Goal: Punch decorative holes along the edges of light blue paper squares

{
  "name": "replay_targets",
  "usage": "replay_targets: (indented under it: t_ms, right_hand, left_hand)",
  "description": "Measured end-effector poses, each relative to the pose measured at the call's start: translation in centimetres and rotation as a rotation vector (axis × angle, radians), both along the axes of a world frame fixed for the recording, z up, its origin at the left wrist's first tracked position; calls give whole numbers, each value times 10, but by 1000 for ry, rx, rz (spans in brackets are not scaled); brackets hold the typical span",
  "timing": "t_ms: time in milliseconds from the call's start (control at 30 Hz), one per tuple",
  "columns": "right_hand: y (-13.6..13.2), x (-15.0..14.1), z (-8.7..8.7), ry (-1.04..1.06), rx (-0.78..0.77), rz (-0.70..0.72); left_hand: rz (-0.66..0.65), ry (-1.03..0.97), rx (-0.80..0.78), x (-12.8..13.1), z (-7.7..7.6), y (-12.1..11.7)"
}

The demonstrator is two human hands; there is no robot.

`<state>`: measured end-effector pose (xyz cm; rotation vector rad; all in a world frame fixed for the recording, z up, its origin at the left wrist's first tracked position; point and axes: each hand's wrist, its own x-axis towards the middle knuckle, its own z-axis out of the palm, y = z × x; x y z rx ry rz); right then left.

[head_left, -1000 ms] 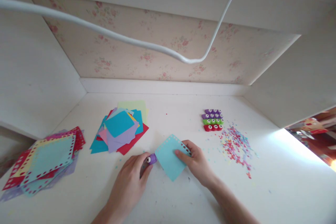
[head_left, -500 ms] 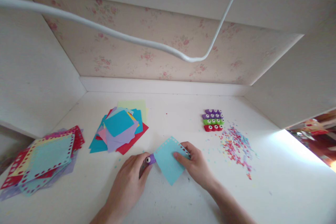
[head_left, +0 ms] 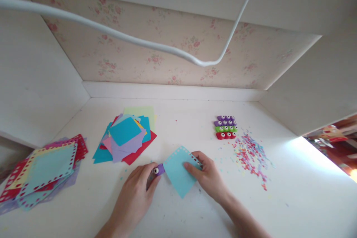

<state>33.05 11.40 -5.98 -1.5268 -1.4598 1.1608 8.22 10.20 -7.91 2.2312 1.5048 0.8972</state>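
Between the thumb and fingers of my left hand [head_left: 139, 189] is a small purple paper punch [head_left: 159, 170] with a round white-and-black button. Its front end meets the left corner of a light blue paper square [head_left: 181, 173]. My right hand [head_left: 205, 171] pinches that square at its right side, thumb on top and fingers beneath. Small punched holes run along the paper's upper two edges; the lower edges look plain. Whether the punch's jaws bite the paper or only touch it, I cannot tell.
Coloured paper sheets [head_left: 126, 134] lie piled at back left, and hole-edged sheets [head_left: 52, 163] at far left. Rows of purple, green and red punches [head_left: 225, 128] stand at right beside scattered paper confetti [head_left: 251, 152]. A white cable [head_left: 156, 44] hangs across the top.
The purple punch has shifted very slightly left, toward the paper's edge, and turned a little in my left hand. My right hand and the paper are nearly still.
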Motion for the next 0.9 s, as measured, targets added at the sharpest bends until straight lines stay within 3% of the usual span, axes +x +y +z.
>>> replay_targets:
  t_ms: [367, 533, 633, 733, 900]
  right_hand:
    - [-6, -9, 6, -183, 71, 75]
    - [-9, -6, 6, -435, 291, 113]
    - [-12, -2, 6, -595, 440, 267]
    - [-13, 1, 6, -683, 457, 439]
    - [-12, 1, 7, -700, 431, 469]
  left_hand:
    - [-63, 28, 27, 1, 2, 0]
    - [-55, 49, 47, 3, 4, 2]
    - [-53, 55, 45, 4, 3, 3]
    - [-56, 64, 37, 3, 3, 3]
    - [-68, 79, 28, 2, 1, 2]
